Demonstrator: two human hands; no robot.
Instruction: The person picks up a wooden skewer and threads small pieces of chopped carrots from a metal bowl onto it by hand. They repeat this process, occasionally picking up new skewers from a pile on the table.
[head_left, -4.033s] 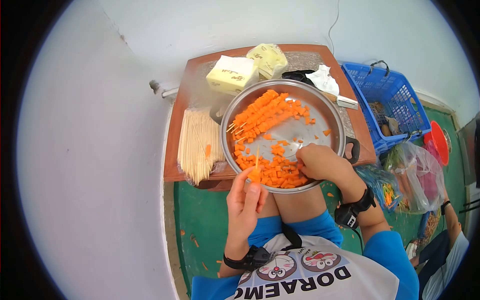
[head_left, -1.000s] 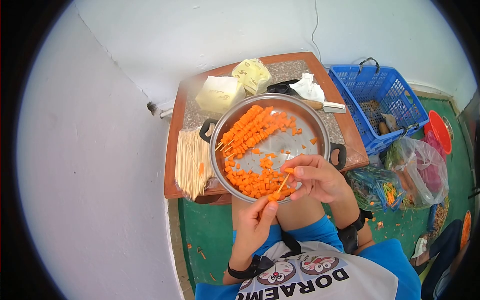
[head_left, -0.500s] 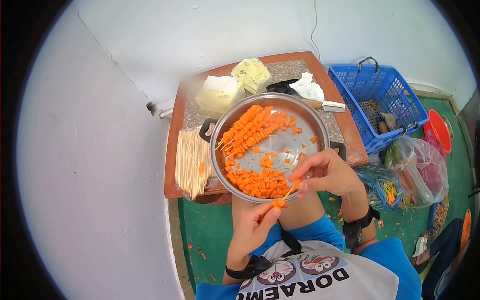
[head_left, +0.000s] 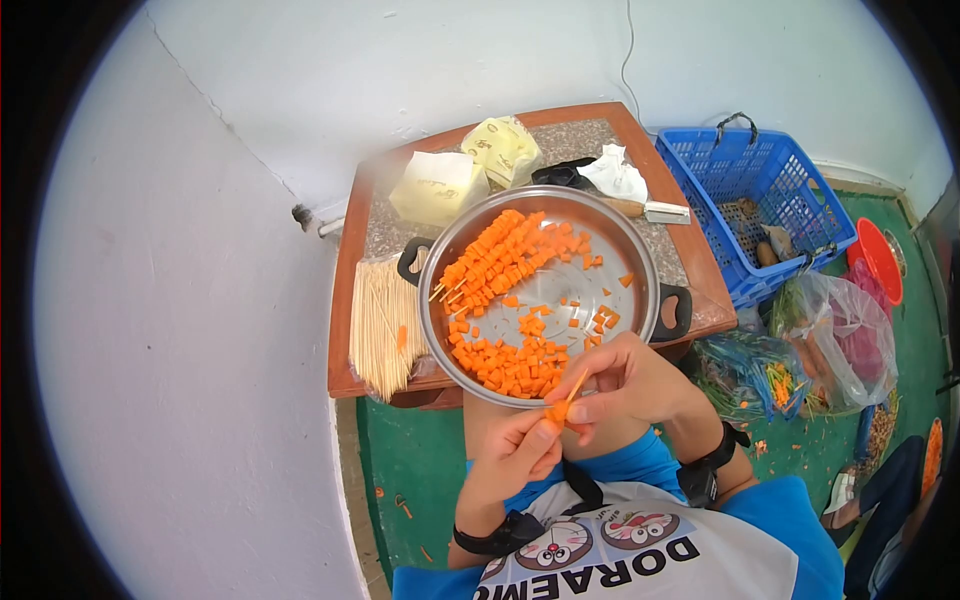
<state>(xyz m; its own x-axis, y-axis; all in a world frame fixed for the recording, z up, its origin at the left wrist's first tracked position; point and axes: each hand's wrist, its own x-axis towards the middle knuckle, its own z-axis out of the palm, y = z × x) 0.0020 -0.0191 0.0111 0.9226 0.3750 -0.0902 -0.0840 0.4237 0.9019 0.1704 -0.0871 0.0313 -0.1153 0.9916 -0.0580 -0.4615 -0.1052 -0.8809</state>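
A steel pot [head_left: 640, 262] on a small wooden table [head_left: 345, 330] holds loose carrot cubes [head_left: 510, 362] at its near side and finished carrot skewers [head_left: 495, 255] at its far left. Just below the pot's near rim, my left hand [head_left: 515, 455] pinches a thin wooden skewer [head_left: 572, 388] with carrot cubes on its lower end. My right hand [head_left: 625, 385] meets it from the right, fingers pressed on a carrot cube at the skewer.
A bundle of bare skewers [head_left: 383, 325] lies left of the pot. Behind it are two yellow packets [head_left: 440, 187], a knife [head_left: 655, 211] and a cloth. A blue crate [head_left: 755, 200], plastic bags of vegetables [head_left: 830, 345] and carrot scraps sit on the green floor at right.
My right hand came down from the pot's edge to the skewer and closed against my left hand. The cube it carried now sits at the skewer.
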